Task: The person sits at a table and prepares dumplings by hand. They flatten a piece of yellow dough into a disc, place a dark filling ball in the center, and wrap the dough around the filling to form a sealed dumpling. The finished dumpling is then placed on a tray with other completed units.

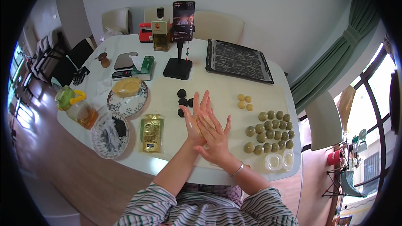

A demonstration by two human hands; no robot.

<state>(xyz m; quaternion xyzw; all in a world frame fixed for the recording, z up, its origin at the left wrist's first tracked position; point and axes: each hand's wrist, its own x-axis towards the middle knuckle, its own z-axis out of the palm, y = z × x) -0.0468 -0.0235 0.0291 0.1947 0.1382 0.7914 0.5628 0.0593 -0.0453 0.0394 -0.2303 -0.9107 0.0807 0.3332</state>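
My left hand (194, 122) is palm up over the pale mat (216, 84), its fingers stretched out and shiny. Across that palm lies my right hand (216, 138), fingers spread, with a bracelet at the wrist. A sliver of yellow dough (198, 127) shows between the palms; most of it is hidden. Just beyond my left fingers sit several black balls (181, 93), one partly covered. Several small yellow balls (241, 97) are grouped to the right. Farther right, several glossy olive-green balls (270, 134) stand in rows.
A lined black baking tray (239, 61) lies at the back right. A phone (183, 22) on a stand, a bottle (161, 34) and a tissue box (147, 66) stand behind. Leftward are two patterned plates (133, 108), (108, 153), a jug (81, 113) and a gold packet (152, 135). Plastic containers (274, 162) sit front right.
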